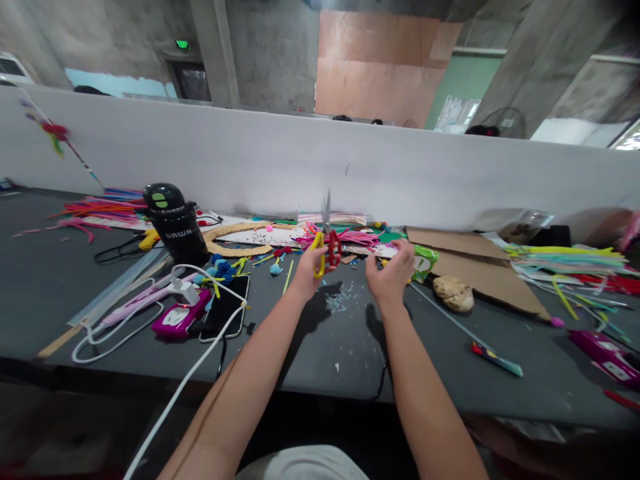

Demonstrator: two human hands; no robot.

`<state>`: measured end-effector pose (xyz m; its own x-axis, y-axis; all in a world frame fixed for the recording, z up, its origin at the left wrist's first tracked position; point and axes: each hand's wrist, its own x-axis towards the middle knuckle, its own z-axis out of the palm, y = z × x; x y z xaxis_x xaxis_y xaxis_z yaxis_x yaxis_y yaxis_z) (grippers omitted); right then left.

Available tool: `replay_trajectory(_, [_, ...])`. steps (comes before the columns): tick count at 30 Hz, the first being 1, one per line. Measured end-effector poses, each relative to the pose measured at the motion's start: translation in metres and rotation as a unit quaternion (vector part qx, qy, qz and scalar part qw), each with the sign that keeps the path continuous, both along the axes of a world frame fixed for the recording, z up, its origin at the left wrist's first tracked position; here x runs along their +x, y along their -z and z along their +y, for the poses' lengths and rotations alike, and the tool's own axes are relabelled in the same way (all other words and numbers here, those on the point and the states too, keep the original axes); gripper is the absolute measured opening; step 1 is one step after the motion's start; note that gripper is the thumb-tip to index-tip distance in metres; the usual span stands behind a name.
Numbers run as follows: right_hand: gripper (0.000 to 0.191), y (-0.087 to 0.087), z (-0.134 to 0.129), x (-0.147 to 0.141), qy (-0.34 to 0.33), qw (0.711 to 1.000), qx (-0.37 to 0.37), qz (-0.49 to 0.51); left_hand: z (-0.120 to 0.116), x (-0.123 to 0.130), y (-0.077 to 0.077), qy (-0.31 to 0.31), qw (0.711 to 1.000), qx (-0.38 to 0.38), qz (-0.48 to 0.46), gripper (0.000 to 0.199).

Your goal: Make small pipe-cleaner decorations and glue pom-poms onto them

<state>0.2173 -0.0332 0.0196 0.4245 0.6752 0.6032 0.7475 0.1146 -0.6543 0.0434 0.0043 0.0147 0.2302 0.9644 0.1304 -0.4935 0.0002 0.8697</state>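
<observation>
My left hand (306,275) grips a pair of scissors (326,230) with one yellow and one red handle. Their blades point up and away from me. My right hand (393,275) hovers above the grey table, its thumb and fingers apart, with nothing visible between them. Just beyond its fingers sits a small green packet (425,262), partly hidden by the hand. Tiny pale-blue clippings (343,298) are scattered on the tabletop between my hands. Pink pipe cleaners (357,237) lie in a pile behind the scissors.
To the left stand a black bottle (177,227), a phone (227,310) and a purple power strip (181,313) with a white cable. On the right are a beige stone-like lump (453,294), cardboard (493,277) and a slim tool (495,358). A white partition (260,163) closes the back.
</observation>
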Motion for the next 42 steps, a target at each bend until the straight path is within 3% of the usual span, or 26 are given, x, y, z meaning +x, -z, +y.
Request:
replay_trajectory(1, [0.042, 0.001, 0.0, 0.006, -0.068, 0.994, -0.089, 0.01, 0.003, -0.003, 0.0, -0.039, 0.999, 0.008, 0.009, 0.05])
replay_trajectory(2, [0.037, 0.003, -0.001, 0.012, -0.176, 0.966, -0.188, 0.02, 0.007, -0.007, 0.001, -0.074, 0.997, 0.016, 0.02, 0.049])
replay_trajectory(3, [0.039, 0.004, -0.002, 0.016, -0.307, 0.914, -0.262, 0.034, 0.01, -0.01, 0.001, -0.105, 0.994, 0.024, 0.026, 0.048])
replay_trajectory(4, [0.045, 0.005, -0.003, 0.018, -0.434, 0.851, -0.29, 0.051, 0.013, -0.013, 0.002, -0.132, 0.991, 0.028, 0.021, 0.046])
replay_trajectory(5, [0.052, 0.005, -0.004, 0.018, -0.524, 0.805, -0.268, 0.072, 0.015, -0.016, 0.002, -0.154, 0.988, 0.029, 0.006, 0.044])
replay_trajectory(6, [0.06, 0.005, -0.004, 0.017, -0.549, 0.807, -0.194, 0.103, 0.017, -0.018, 0.002, -0.171, 0.985, 0.026, -0.015, 0.043])
replay_trajectory(7, [0.064, 0.005, -0.004, 0.014, -0.474, 0.864, -0.101, 0.136, 0.018, -0.02, 0.002, -0.185, 0.982, 0.019, -0.035, 0.042])
replay_trajectory(8, [0.061, 0.004, -0.003, 0.01, -0.355, 0.921, -0.017, 0.156, 0.019, -0.021, 0.001, -0.2, 0.978, 0.01, -0.054, 0.042])
replay_trajectory(10, [0.049, 0.004, 0.001, 0.001, -0.232, 0.96, 0.046, 0.151, 0.02, -0.023, 0.001, -0.221, 0.972, -0.003, -0.076, 0.042])
replay_trajectory(11, [0.043, 0.004, 0.002, -0.003, -0.134, 0.982, 0.083, 0.108, 0.02, -0.024, 0.001, -0.229, 0.97, -0.008, -0.079, 0.042])
replay_trajectory(13, [0.033, 0.007, 0.005, -0.01, -0.018, 0.993, 0.117, 0.015, 0.021, -0.025, 0.002, -0.238, 0.968, -0.017, -0.076, 0.041])
replay_trajectory(15, [0.029, 0.011, 0.005, -0.015, 0.036, 0.988, 0.139, -0.049, 0.023, -0.025, 0.004, -0.24, 0.968, -0.027, -0.071, 0.04])
replay_trajectory(19, [0.028, 0.016, 0.004, -0.023, 0.031, 0.982, 0.165, -0.083, 0.024, -0.024, 0.005, -0.22, 0.97, -0.052, -0.086, 0.037])
replay_trajectory(26, [0.027, 0.025, 0.006, -0.035, -0.022, 0.984, 0.15, -0.096, 0.012, -0.024, -0.002, -0.1, 0.964, -0.116, -0.218, 0.026])
replay_trajectory(29, [0.028, 0.027, 0.007, -0.038, -0.032, 0.983, 0.155, -0.089, 0.011, -0.028, -0.004, -0.097, 0.95, -0.127, -0.267, 0.022])
replay_trajectory(32, [0.03, 0.027, 0.008, -0.039, -0.043, 0.984, 0.158, -0.073, 0.012, -0.036, -0.01, -0.131, 0.941, -0.128, -0.283, 0.021])
replay_trajectory(38, [0.03, 0.031, 0.006, -0.045, -0.077, 0.984, 0.146, -0.067, 0.007, -0.079, -0.041, -0.178, 0.958, -0.099, -0.203, 0.022])
replay_trajectory(42, [0.026, 0.029, 0.001, -0.052, -0.113, 0.982, 0.135, -0.073, 0.0, -0.128, -0.046, -0.153, 0.976, -0.136, -0.076, 0.026])
